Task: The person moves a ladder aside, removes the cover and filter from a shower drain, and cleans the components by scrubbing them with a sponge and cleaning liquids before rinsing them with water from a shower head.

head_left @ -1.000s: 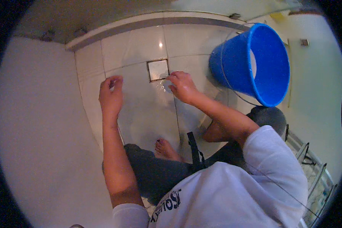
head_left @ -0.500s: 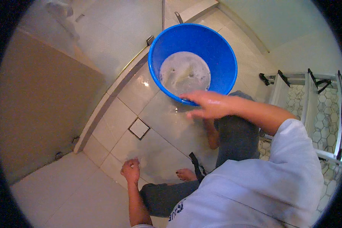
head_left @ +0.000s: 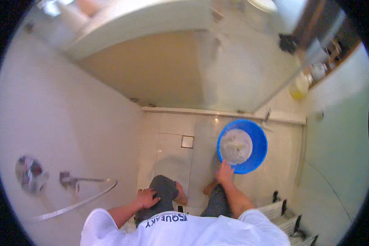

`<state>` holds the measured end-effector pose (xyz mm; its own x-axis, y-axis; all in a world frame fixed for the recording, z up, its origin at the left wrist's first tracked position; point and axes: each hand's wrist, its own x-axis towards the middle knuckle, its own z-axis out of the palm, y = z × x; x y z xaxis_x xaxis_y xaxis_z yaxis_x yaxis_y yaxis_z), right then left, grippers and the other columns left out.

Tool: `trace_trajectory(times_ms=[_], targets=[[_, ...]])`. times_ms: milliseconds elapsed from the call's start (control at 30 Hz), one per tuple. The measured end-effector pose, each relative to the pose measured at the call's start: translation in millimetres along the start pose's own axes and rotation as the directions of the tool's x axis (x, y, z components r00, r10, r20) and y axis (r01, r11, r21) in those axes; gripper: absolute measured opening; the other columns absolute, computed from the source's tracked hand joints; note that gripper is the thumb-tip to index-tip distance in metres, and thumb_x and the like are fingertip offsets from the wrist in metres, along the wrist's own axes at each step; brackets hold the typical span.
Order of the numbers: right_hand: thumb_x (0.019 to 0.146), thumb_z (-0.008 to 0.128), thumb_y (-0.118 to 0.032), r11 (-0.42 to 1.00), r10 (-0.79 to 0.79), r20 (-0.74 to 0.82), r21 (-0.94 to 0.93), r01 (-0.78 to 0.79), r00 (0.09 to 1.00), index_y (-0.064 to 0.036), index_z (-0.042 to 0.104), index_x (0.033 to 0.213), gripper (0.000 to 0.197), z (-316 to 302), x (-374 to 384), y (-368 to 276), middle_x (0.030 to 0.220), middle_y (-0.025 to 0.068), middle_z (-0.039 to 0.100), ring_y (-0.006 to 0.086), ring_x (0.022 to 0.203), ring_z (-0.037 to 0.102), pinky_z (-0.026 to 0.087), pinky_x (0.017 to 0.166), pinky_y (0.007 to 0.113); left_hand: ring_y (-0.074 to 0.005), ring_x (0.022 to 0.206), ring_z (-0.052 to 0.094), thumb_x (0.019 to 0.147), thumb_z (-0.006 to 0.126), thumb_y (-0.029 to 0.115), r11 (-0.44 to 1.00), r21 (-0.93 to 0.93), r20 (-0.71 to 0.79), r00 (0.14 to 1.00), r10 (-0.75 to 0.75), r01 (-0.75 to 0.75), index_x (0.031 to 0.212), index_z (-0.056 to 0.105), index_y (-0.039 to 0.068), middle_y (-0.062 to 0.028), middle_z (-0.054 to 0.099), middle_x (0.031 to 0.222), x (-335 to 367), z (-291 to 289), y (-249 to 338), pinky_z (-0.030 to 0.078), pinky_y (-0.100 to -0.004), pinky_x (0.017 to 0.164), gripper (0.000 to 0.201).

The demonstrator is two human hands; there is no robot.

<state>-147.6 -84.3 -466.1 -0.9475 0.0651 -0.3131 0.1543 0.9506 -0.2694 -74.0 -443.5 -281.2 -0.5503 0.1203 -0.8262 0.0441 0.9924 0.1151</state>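
Observation:
A round blue bucket (head_left: 258,153) stands on the tiled floor to the right of centre, holding foamy, cloudy water (head_left: 235,146). My right hand (head_left: 224,174) is at the bucket's near rim, its fingers closed over the edge. Part of those fingers is hard to make out. On my bent left knee rests my left hand (head_left: 147,199), empty, with its fingers spread over the dark trouser leg.
A square floor drain (head_left: 187,142) lies left of the bucket. Beyond runs a low sill (head_left: 184,110) under a glass panel. A shower mixer (head_left: 30,174) and hose (head_left: 82,202) are on the left wall. A folded ladder (head_left: 276,210) lies behind my right arm.
My view has swung up and turned, showing more of the walls. My right hand has closed on the bucket's rim, and my left hand has come to rest on my knee.

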Motion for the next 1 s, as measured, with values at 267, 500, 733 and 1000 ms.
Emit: trace_trajectory(times_ms=[267, 500, 733, 1000], targets=[[0.073, 0.056, -0.03, 0.973, -0.214, 0.377, 0.162, 0.164, 0.901, -0.0035, 0.062, 0.089, 0.032, -99, -98, 76, 0.091, 0.0199, 0.06, 0.036, 0.087, 0.056, 0.045, 0.079, 0.042, -0.0308, 0.122, 0.033, 0.081, 0.047, 0.051, 0.299, -0.899, 0.236, 0.928, -0.29, 0.321, 0.129, 0.032, -0.001, -0.0203, 0.034, 0.131, -199, 68, 29, 0.028, -0.0375, 0.1, 0.072], [0.08, 0.054, -0.023, 0.933, -0.324, 0.639, 0.095, 0.346, 0.697, -0.0025, 0.06, 0.085, 0.021, -186, -43, 113, 0.074, 0.0146, 0.061, 0.0235, 0.062, 0.056, 0.046, 0.058, 0.035, -0.0204, 0.101, 0.051, 0.084, 0.053, 0.031, 0.163, -0.986, -0.126, 0.812, -0.569, -0.038, 0.114, 0.051, 0.005, -0.014, 0.056, 0.107, -310, 109, 118, 0.042, -0.0357, 0.083, 0.039], [0.083, 0.05, -0.017, 0.828, -0.407, 0.533, 0.558, 0.054, 0.742, -0.0021, 0.059, 0.082, 0.018, -290, 45, 38, 0.072, 0.0097, 0.059, 0.0142, 0.054, 0.05, 0.043, 0.05, 0.03, -0.0327, 0.076, 0.055, 0.076, 0.053, 0.025, 0.317, -0.94, -0.145, 0.688, -0.712, 0.13, 0.079, 0.056, 0.004, -0.0163, 0.057, 0.083, -313, 88, 192, 0.043, -0.0421, 0.065, 0.022], [0.086, 0.051, -0.023, 0.87, -0.433, 0.487, 0.447, 0.209, 0.759, 0.0, 0.058, 0.086, 0.024, -311, 61, -42, 0.069, 0.0053, 0.059, 0.0143, 0.06, 0.056, 0.044, 0.051, 0.026, -0.0354, 0.079, 0.054, 0.069, 0.052, 0.007, 0.471, -0.861, -0.454, 0.705, -0.544, -0.191, 0.08, 0.054, 0.002, -0.0154, 0.056, 0.078, -273, 86, 162, 0.042, -0.0422, 0.068, 0.012]])
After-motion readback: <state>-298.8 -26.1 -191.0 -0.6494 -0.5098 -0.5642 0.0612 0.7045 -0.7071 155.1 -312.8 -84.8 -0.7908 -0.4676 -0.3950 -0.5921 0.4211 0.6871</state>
